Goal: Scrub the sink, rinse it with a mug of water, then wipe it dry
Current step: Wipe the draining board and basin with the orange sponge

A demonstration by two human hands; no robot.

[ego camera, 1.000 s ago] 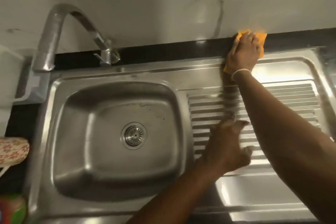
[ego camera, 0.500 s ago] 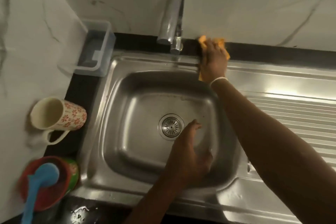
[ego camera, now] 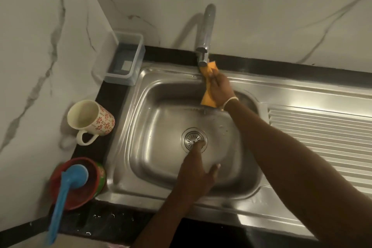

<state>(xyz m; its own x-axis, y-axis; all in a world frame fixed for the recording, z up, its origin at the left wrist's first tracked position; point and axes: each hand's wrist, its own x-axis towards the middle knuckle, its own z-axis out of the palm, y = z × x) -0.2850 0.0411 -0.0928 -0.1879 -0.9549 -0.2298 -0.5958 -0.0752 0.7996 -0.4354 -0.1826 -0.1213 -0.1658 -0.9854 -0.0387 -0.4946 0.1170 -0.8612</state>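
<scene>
Steel sink (ego camera: 141, 167): one rounded rectangular basin with a brushed sheen, a round perforated drain (ego camera: 193, 139) at its centre and a ribbed draining board (ego camera: 322, 137) to the right. Mug (ego camera: 88, 121): cream ceramic with red flower print and a looped handle, on the black counter (ego camera: 108, 94) just left of the basin; nothing can be seen inside it. Clear plastic tub (ego camera: 125, 60): rectangular, in the back left corner beside the sink rim, with a small pale square at its bottom. Red bowl (ego camera: 80, 187): round, at front left, with a blue plastic scoop (ego camera: 66, 187) lying in it, handle sticking out toward the front. Orange cloth (ego camera: 208, 84): soft and crumpled, gripped in the right hand (ego camera: 220, 88), fingers curled round it, pressed at the back rim just below the chrome tap (ego camera: 206, 34). Left hand (ego camera: 196, 175): holding nothing, fingers loosely extended, one fingertip at the drain's edge. Walls: white marble with grey veins.
</scene>
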